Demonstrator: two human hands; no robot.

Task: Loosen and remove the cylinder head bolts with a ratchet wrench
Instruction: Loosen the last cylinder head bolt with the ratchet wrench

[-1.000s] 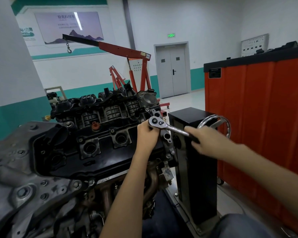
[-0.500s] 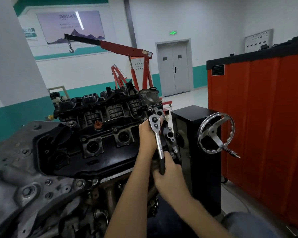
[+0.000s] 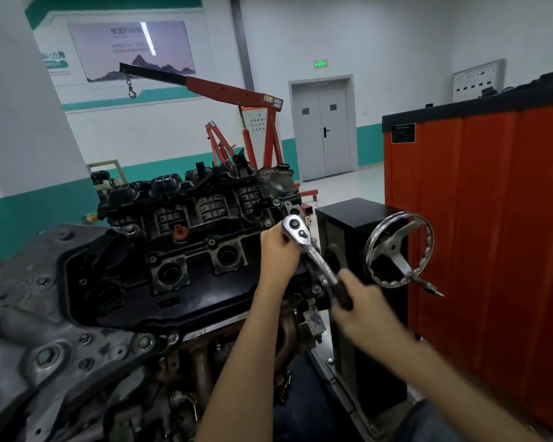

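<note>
- Two grips hold the ratchet wrench (image 3: 313, 252): right hand (image 3: 364, 309) clenched on its black handle, left hand (image 3: 278, 250) curled under its head.
- Its long axis lies diagonal at the right end of the engine (image 3: 198, 275), handle pointing down-right.

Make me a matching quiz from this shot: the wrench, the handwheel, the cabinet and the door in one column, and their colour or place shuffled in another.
1. wrench
2. handwheel
3. cabinet
4. door

A. orange-red, on the right
B. grey, on the far wall
C. handle gripped by the right hand
D. silver, mounted on the black stand

Pairs: 1-C, 2-D, 3-A, 4-B.
</note>
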